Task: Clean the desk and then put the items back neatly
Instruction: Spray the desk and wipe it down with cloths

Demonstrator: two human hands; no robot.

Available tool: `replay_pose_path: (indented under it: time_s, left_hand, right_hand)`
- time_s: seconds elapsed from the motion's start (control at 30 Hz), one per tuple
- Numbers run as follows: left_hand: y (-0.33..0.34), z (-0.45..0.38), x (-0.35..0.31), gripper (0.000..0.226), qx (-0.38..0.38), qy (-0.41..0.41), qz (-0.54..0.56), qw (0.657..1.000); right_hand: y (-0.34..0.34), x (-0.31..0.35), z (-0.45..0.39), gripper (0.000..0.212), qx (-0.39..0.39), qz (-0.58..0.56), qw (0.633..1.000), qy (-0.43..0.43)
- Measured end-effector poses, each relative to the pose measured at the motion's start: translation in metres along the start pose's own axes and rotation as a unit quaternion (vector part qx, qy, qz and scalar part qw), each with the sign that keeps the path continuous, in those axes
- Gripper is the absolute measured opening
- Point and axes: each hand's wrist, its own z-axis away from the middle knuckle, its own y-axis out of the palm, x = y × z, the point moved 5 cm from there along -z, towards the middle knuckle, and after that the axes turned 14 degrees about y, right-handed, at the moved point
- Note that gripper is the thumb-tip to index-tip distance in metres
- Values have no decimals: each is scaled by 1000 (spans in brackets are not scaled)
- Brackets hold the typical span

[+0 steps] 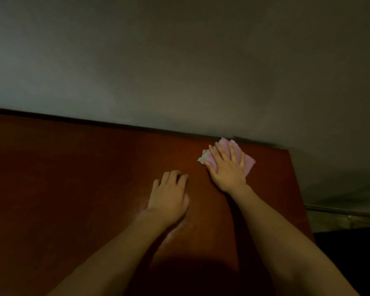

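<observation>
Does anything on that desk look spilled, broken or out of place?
Nothing stands out. The right hand presses a pink cloth flat near the desk's far right corner; the left hand rests on bare wood.

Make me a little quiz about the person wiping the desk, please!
1. True or false: the right hand lies flat on the pink cloth.
2. Where is the cloth on the desk? A) near the far right corner B) at the left edge C) hanging off the front
3. Fill in: the left hand rests on the ____.

Key: 1 true; 2 A; 3 desk.
</observation>
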Motion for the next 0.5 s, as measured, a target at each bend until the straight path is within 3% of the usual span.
replay_pose_path:
  time_s: [0.2,0.5]
  left_hand:
    - [32,-36,-80,54,17,30,-13,999]
    - [50,-36,-104,55,37,22,-36,998]
  right_hand:
    - [-13,-102,-14,56,1,-15,999,33]
    - [-15,-172,10,55,-13,-38,996,82]
